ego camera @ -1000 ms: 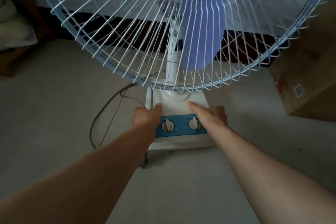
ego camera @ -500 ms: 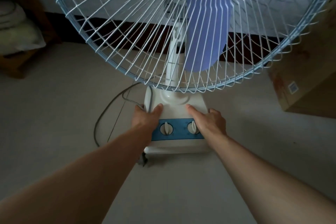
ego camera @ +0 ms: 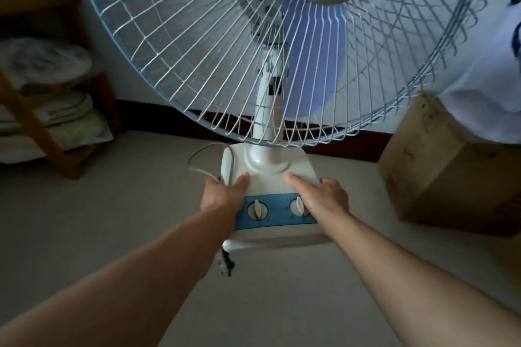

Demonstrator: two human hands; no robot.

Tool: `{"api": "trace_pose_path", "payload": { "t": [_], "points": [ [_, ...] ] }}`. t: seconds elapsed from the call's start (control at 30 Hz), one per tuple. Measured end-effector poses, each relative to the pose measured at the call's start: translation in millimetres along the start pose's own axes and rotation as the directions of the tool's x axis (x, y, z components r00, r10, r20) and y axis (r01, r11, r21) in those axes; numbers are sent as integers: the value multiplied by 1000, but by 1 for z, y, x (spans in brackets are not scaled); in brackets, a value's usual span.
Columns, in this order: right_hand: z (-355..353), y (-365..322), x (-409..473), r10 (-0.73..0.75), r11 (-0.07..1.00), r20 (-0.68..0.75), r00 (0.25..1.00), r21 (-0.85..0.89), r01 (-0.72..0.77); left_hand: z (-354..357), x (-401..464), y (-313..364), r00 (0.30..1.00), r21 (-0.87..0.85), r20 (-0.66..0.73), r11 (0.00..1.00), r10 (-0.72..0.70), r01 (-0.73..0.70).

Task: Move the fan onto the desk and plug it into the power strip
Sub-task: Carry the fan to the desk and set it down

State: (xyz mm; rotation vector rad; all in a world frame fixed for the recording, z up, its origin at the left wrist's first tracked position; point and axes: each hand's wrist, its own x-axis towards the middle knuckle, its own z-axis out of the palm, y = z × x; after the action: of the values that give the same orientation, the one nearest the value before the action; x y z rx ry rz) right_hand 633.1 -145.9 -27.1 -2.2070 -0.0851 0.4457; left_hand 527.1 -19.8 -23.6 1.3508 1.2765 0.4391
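Both hands clamp the fan by its base: left hand curled around one side, right hand the other.

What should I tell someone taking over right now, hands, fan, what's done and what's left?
Left hand: gripping the left side of the fan base, with the cord looping beside it.
Right hand: gripping the right side, next to the right knob.
Fan: upright, held over the floor; plug dangling below the base.
Done: fan is grasped.
Left: carry it to the desk, set it down, plug it into the power strip. Neither is in view.
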Motion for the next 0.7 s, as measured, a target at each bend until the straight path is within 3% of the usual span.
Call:
{"api": "trace_pose_path", "payload": {
  "t": [0.2,0.7],
  "points": [
    [-55,-95,-39,-72,997,0,997,-17,72,-45,-48,99,997,-17,-42,998,59,-59],
    [-231,-402,-192,-176,980,125,976,-70,185,-211,-211,410,993,-74,-118,997,26,-35]
  ]
}}
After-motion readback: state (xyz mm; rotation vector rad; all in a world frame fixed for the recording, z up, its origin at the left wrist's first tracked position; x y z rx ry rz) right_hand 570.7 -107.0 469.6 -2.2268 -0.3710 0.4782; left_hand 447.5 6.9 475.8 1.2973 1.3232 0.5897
